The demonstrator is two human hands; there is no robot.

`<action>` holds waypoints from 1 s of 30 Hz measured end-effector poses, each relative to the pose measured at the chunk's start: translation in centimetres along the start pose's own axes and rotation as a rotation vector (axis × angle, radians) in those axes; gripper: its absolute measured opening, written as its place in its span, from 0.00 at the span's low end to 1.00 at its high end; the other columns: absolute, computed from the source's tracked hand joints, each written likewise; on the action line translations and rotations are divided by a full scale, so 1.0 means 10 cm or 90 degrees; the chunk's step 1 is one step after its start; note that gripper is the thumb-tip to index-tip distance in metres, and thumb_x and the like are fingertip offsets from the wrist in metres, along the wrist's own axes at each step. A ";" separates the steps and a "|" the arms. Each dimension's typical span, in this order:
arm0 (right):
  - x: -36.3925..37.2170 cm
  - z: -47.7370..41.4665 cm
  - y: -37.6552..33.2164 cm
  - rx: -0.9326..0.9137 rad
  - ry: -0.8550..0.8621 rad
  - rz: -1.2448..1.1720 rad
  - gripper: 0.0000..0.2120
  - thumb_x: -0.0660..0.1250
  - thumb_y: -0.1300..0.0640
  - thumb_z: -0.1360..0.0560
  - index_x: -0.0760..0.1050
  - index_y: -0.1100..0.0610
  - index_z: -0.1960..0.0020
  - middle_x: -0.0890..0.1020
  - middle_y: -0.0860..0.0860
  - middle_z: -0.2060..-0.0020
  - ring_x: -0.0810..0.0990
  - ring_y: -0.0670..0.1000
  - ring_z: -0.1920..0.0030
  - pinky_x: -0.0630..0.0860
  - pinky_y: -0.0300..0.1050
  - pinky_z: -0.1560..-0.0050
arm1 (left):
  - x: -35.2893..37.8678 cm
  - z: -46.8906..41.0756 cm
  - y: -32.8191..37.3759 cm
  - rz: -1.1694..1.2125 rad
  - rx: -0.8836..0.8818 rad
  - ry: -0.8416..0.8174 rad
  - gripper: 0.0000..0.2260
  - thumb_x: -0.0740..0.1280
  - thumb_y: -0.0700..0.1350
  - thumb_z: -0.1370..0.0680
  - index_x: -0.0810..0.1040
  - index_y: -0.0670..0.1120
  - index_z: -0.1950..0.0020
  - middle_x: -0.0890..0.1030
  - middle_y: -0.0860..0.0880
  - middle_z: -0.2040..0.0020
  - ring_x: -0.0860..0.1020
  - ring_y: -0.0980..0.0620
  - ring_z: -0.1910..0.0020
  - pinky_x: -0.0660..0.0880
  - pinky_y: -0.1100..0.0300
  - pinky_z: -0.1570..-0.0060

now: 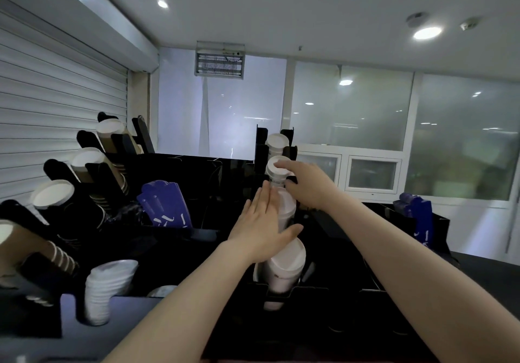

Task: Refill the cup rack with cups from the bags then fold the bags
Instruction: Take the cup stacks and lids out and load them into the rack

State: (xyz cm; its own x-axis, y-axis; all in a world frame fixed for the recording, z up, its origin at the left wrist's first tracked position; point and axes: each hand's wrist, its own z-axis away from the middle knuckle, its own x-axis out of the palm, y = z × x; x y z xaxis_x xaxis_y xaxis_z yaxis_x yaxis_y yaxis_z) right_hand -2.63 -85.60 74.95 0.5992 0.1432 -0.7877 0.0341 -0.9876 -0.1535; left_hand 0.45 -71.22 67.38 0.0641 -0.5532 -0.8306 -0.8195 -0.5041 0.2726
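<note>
A black cup rack point(261, 149) stands in the middle with white cup stacks in its slots, one stack at the top point(277, 142), one below it point(277, 171) and one at the bottom point(285, 267). My left hand point(260, 226) lies flat with straight fingers against the white stack point(287, 208) in the middle slot. My right hand point(305, 184) reaches to the upper stack, its fingers touching the cup's white base. No bag is in view.
On the left, a second black rack point(100, 171) holds tilted brown, black and white cup stacks. White lids point(108, 281) are stacked at lower left. Blue sleeve packs point(166, 203) stand behind, another point(416, 216) at right. A roller shutter covers the left wall.
</note>
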 end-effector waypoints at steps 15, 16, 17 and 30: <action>0.11 0.85 -0.17 -0.121 0.039 -0.055 0.16 0.60 0.53 0.20 0.73 0.50 0.33 0.70 0.46 0.30 0.61 0.46 0.27 0.54 0.39 0.30 | -0.18 0.49 -0.24 0.095 0.067 0.047 0.36 0.59 0.56 0.21 0.39 0.50 0.23 0.39 0.55 0.23 0.37 0.61 0.26 0.36 0.59 0.29; 0.15 0.95 -0.20 -0.126 0.021 -0.058 0.18 0.61 0.52 0.20 0.71 0.50 0.31 0.69 0.45 0.29 0.60 0.46 0.26 0.53 0.38 0.30 | -0.20 0.55 -0.24 0.060 0.086 0.044 0.36 0.59 0.55 0.21 0.39 0.50 0.23 0.39 0.54 0.23 0.36 0.61 0.26 0.36 0.59 0.29; 0.20 1.04 -0.22 -0.130 -0.007 -0.031 0.21 0.62 0.51 0.21 0.68 0.49 0.29 0.67 0.45 0.28 0.57 0.45 0.26 0.52 0.38 0.30 | -0.21 0.62 -0.25 0.032 0.102 0.041 0.35 0.59 0.54 0.21 0.39 0.50 0.23 0.39 0.54 0.22 0.36 0.61 0.27 0.36 0.59 0.29; 0.44 1.93 -0.46 -0.054 0.111 -0.057 0.24 0.67 0.58 0.24 0.69 0.57 0.29 0.68 0.51 0.29 0.58 0.47 0.27 0.57 0.44 0.29 | -0.03 1.24 -0.21 0.015 0.151 0.065 0.34 0.59 0.56 0.23 0.38 0.58 0.26 0.40 0.60 0.24 0.35 0.64 0.27 0.32 0.68 0.32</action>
State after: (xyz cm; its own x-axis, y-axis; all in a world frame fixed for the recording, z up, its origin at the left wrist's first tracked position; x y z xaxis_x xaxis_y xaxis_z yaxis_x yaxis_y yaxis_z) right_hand -15.63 -79.17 60.65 0.7197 0.2241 -0.6571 0.1561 -0.9745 -0.1614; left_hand -4.92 -61.80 61.06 0.0905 -0.6338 -0.7682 -0.9314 -0.3269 0.1599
